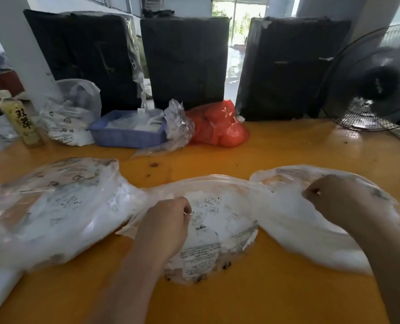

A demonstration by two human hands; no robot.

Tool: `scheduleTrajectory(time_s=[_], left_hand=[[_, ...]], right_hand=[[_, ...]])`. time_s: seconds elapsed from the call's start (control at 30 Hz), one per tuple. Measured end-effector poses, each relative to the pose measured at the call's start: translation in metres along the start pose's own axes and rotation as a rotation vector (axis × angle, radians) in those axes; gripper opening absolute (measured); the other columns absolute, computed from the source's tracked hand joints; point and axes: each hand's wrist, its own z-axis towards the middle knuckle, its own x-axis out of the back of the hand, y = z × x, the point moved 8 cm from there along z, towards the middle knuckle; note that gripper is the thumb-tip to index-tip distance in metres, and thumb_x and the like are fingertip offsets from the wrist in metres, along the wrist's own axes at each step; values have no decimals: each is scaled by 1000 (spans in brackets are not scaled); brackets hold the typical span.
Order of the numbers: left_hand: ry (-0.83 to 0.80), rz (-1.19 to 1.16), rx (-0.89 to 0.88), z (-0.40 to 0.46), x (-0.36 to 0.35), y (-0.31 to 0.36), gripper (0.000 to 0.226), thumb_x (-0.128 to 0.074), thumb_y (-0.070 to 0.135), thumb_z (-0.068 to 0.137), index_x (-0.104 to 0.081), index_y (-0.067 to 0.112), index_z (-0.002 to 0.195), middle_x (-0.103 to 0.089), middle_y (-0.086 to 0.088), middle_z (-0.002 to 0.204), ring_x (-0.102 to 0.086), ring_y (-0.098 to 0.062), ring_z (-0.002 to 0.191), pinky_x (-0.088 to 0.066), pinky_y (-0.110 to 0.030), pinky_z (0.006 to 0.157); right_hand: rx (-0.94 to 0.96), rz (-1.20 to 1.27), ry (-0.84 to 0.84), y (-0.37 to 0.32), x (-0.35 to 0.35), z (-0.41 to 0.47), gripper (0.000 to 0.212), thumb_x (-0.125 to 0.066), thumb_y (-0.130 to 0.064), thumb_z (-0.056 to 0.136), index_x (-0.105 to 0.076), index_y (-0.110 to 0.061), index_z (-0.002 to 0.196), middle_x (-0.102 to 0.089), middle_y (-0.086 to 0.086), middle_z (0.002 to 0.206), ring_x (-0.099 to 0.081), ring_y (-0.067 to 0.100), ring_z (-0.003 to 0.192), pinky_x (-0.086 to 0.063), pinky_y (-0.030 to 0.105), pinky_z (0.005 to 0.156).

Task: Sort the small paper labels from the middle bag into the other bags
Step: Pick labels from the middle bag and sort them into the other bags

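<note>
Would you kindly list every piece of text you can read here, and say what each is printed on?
"双萃" (second character uncertain): bottle label.
Paper labels in the middle bag: print too small and blurred.
Left bag, right bag, far bag: blurred print, unreadable.
Fan hub: marking unreadable.

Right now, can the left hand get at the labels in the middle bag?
Probably yes: the left hand is already at the middle bag, and the labels lie right beside its fingers.

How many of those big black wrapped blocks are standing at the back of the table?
3: left black block, middle black block, right black block, side by side behind the blue tray and red bag. Others may be hidden.
</note>
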Motion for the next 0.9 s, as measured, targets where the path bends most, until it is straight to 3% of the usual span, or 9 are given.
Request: scheduleTrajectory(time_s=[0.07,0.17,0.37,0.47,0.53,0.6,0.7,0.8,0.9], left_hand=[[-19,-8,-1,-8,5,-3,19,-65,24,104,-69,29,122,-74,11,110,-69,-8,96,-59,-30,87],[-66,-39,-56,-27,7,2,29,-74,27,99,-68,33,126,-66,21,107,-64,-3,102,-55,-25,94],[-314,135,-160,-62,-17,18,51,-76,34,96,-56,38,143,-56,13,141,-55,-10,129,-45,-29,109],[-289,155,-187,-64,-17,24,55,-76,32,96,-54,38,146,-51,12,150,-48,-11,139,-40,-33,117],[-166,-47,-168,-57,-5,28,48,-77,27,96,-59,42,138,-57,21,144,-53,0,131,-43,-25,112],[-47,-360,-123,-46,7,30,33,-76,22,97,-66,43,119,-70,24,124,-64,9,108,-52,-14,93],[45,-793,71,-25,14,26,14,-66,15,103,-73,28,105,-79,9,105,-75,-2,88,-57,-17,72],[54,-677,113,-7,11,27,16,-59,18,106,-72,25,101,-78,6,98,-74,-12,85,-60,-27,71],[-27,-634,22,-7,-2,31,17,-60,21,106,-73,28,98,-78,14,89,-72,-3,73,-59,-25,68]], right_hand=[[12,32,125,-3,17,-11,32,-53,-35,102,-75,-25,81,-67,-9,64,-61,10,57,-47,21,47],[0,259,220,-3,32,-25,19,-61,-34,99,-71,-26,85,-66,-8,69,-59,11,60,-49,25,50],[13,325,99,-8,32,-42,22,-63,-35,97,-70,-17,87,-64,-2,70,-55,10,62,-33,25,46],[-6,294,155,-7,32,-48,11,-63,-23,94,-66,-17,85,-63,-2,70,-53,8,59,-31,23,43],[-25,379,205,-6,34,-49,6,-60,-16,93,-56,-19,91,-62,-3,75,-53,10,62,-32,24,45],[-29,352,236,-6,33,-47,13,-58,-13,95,-49,-23,96,-59,-5,78,-54,14,65,-31,25,46],[14,115,205,-9,24,-38,16,-53,-14,97,-66,-14,87,-60,-1,72,-57,16,63,-44,28,50],[27,127,93,-9,12,-30,23,-54,-16,95,-66,-13,75,-63,4,74,-61,21,67,-56,34,62],[-1,207,104,-5,15,-32,32,-51,-21,97,-59,-14,67,-59,3,69,-56,18,60,-38,28,48]])
